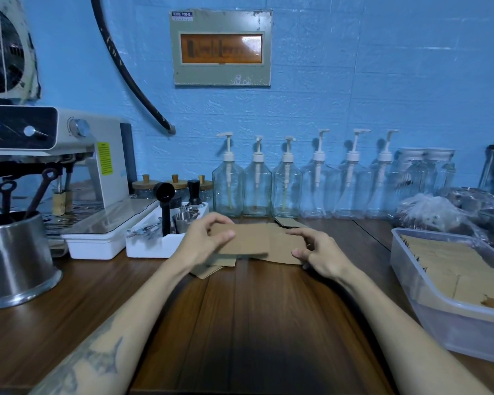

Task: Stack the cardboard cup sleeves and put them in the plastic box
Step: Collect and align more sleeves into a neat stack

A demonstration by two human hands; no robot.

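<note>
Both hands up over the dark wooden bench, working one flat brown cardboard cup sleeve apiece. Left hand pinching a flattened sleeve, thumb on its near face and fingers curled over the far edge, lifted just clear of the bench. Right hand narrow too, fingertips pressing on a second flat sleeve lying just right of the first and partly under it; whether gripped or only pinned, hard to tell. More loose brown sleeves beneath and just below the left hand, and one more just beyond the right hand. Clear plastic rectangular box well to the right of the right hand, already carrying rows of stacked sleeves.

Likely very light, thin and springy: stiff enough across the flat, easily creased at the folds, prone to sliding apart in a pile. Best taken by the long edges between thumb and fingers, squared against the bench before lifting, then carried as a squeezed bundle. Row of empty glass pump bottles beyond both hands, white tray of coffee tools beside the left.
</note>
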